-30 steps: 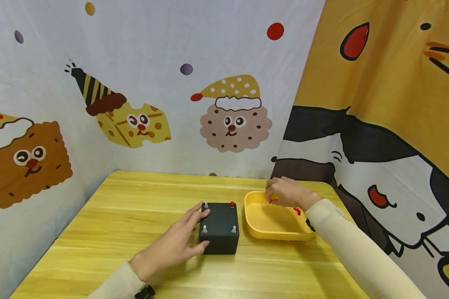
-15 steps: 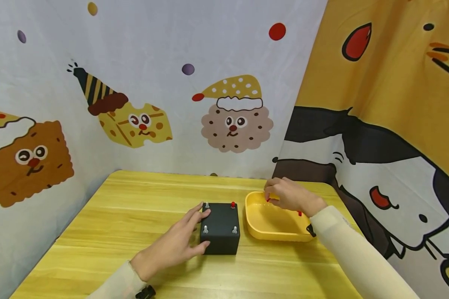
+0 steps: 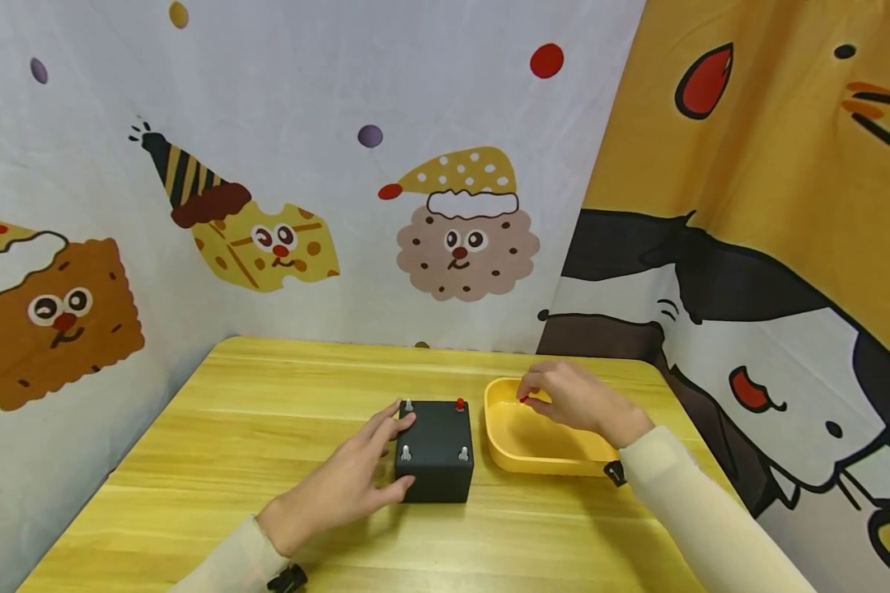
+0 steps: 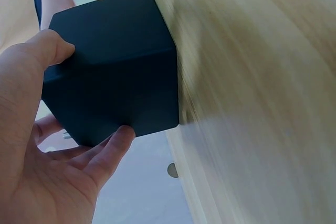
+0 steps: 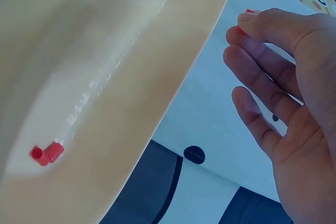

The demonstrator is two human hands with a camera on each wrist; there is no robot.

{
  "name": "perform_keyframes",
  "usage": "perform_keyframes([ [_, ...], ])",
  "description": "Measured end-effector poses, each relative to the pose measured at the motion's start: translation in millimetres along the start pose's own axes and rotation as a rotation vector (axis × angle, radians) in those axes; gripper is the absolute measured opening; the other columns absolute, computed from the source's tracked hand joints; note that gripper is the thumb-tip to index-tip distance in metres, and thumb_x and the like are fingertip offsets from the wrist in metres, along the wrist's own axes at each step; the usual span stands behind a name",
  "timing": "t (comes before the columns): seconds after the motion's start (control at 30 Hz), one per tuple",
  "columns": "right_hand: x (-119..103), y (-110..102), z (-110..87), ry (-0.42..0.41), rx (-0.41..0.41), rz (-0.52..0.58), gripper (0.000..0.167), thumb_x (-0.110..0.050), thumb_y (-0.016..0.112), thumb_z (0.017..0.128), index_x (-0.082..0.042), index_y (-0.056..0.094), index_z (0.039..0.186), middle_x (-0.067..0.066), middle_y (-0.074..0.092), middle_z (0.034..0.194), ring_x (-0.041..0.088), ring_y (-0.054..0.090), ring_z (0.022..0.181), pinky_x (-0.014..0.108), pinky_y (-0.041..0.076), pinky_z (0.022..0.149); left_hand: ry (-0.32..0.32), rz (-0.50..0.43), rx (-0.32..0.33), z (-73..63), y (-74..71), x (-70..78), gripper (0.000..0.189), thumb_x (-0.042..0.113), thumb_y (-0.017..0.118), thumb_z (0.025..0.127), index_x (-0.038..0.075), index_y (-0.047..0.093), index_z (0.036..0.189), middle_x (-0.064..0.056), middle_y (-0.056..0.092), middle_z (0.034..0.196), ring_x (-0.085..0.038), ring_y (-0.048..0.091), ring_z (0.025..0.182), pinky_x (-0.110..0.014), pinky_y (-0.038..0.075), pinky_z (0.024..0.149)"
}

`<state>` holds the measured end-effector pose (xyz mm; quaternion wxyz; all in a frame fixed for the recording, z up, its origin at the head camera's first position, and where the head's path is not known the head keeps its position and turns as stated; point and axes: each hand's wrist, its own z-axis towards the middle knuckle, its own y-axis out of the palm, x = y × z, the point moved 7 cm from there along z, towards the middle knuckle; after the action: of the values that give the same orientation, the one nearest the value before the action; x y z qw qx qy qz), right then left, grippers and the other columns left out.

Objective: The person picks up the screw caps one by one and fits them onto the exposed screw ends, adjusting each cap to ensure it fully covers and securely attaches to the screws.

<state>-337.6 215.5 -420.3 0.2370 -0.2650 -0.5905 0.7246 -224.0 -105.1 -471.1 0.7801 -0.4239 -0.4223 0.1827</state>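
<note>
A black box point(image 3: 436, 432) sits on the table with a small metal toggle-like post near each top corner. The far right post wears a red cap point(image 3: 460, 404); the near right post point(image 3: 463, 454) is bare metal. My left hand point(image 3: 334, 492) grips the box from its left, thumb on the near side and fingers along the left and back. Over the yellow tray point(image 3: 556, 466), my right hand point(image 3: 574, 397) pinches a small red cap point(image 5: 241, 30) between thumb and forefinger, its other fingers loosely bent. Two more red caps point(image 5: 54, 151) lie in the tray.
The wooden table point(image 3: 267, 395) extends around the box and tray. The tray stands just right of the box, a narrow gap between them. A printed cartoon curtain point(image 3: 304, 99) hangs behind the table and along its sides.
My right hand has shifted slightly left and nearer within the tray area, still pinching the red cap; it now hides the loose caps in the head view. The left hand and box stay put.
</note>
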Motion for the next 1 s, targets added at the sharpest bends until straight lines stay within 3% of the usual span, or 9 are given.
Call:
perform_keyframes([
  [0.1,-4.8,-0.1,-3.1,0.011,0.014,0.020,0.020,-0.008,0.094,0.099,-0.022,0.088,0.113,-0.008,0.085,0.110,0.009,0.080,0.098,0.031,0.072,0.088,-0.008,-0.003,-0.006,0.0,0.7,-0.3,0.083,0.036,0.086,0.108,0.013,0.045,0.176,-0.027,0.034,0.188,-0.038,0.078,0.139,-0.044,0.072,0.105],
  [0.53,-23.3,-3.1,-15.0,0.008,0.118,0.061,0.021,-0.007,0.094,0.099,-0.021,0.089,0.114,-0.009,0.084,0.109,0.009,0.079,0.096,0.038,0.074,0.087,-0.017,-0.017,-0.011,0.8,0.0,-1.9,0.084,0.035,0.086,0.108,0.013,0.044,0.177,-0.027,0.033,0.189,-0.035,0.080,0.135,-0.041,0.073,0.103],
  [1.0,-36.7,-5.5,-22.4,0.021,0.184,0.076,0.019,-0.011,0.093,0.101,-0.021,0.089,0.116,-0.009,0.086,0.112,0.010,0.080,0.097,0.030,0.072,0.087,-0.021,-0.015,-0.015,0.8,-1.0,0.1,0.084,0.037,0.086,0.109,0.014,0.044,0.177,-0.024,0.032,0.190,-0.035,0.078,0.137,-0.045,0.072,0.107],
])
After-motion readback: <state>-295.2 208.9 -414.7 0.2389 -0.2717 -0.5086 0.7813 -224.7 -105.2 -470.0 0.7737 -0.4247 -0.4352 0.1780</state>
